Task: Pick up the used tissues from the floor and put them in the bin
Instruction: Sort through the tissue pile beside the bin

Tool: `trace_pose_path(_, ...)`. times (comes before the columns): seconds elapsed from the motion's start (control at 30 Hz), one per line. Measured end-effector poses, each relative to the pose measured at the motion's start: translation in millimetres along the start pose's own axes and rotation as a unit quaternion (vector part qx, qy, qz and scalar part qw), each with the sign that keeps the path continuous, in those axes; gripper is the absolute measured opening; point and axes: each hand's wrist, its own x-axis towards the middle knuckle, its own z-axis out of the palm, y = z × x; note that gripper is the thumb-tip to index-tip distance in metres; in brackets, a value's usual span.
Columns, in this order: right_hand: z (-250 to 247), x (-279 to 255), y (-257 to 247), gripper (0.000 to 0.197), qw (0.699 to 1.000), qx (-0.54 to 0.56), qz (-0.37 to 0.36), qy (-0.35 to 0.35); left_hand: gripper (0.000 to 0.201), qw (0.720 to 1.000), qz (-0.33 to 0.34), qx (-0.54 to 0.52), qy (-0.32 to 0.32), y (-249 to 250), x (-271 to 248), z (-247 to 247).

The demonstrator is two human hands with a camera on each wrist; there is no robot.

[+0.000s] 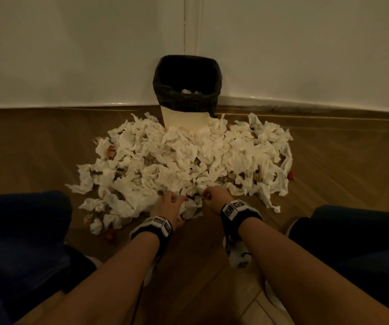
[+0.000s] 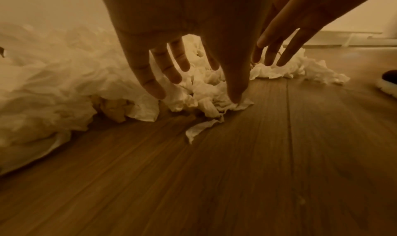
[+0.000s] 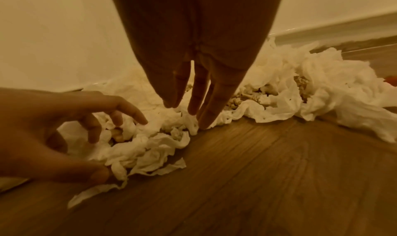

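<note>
a wide heap of crumpled white tissues [image 1: 184, 158] lies on the wooden floor [image 1: 36, 146], banked against the front of the bin [image 1: 186, 118] that stands in the corner. the bin is pale, lined with a black bag [image 1: 186, 97], and a few tissues show inside it. the left hand [image 1: 168, 206] reaches into the near edge of the heap with spread, lightly bent fingers [image 2: 150, 79] and thumb around a loose clump, touching it but not closed on it. the right hand [image 1: 214, 198] is just beside it, its straight fingers [image 3: 212, 103] pointing down, tips touching the tissues. small reddish scraps [image 1: 290, 175] lie among and beside the heap. dark-clothed knees [image 1: 20, 231] frame both sides.
</note>
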Motion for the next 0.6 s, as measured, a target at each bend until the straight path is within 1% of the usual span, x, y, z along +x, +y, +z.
trace_pose_path(0.17,5.7,2.2,-5.9,0.032,1.0,-0.014,-0.007,-0.012,0.069,0.999,-0.022,0.019,-0.013,-4.1,4.7,6.7)
trace_pose_path(0.3,11.1,3.1,-13.7,0.037,1.0,-0.02,-0.013,-0.003,0.069,0.998,-0.013,0.037,-0.044,-5.6,8.1,13.2)
trace_pose_path(0.4,17.2,4.8,-16.5,0.044,1.0,-0.02,-0.018,-0.008,0.067,0.998,-0.004,0.041,-0.045,-7.1,10.1,15.5)
trace_pose_path(0.5,25.6,6.8,-17.1,0.045,1.0,-0.025,-0.007,-0.01,0.074,0.998,-0.002,0.036,-0.049,-9.9,11.6,18.2)
trace_pose_path(0.53,28.6,7.9,-17.3,0.044,1.0,-0.028,-0.005,-0.009,0.073,0.998,-0.006,0.028,-0.058,-11.1,12.4,18.1)
trace_pose_path(0.6,35.3,9.8,-17.3,0.045,0.999,-0.037,0.001,-0.012,0.057,0.998,-0.011,0.007,-0.067,-13.5,14.7,17.7)
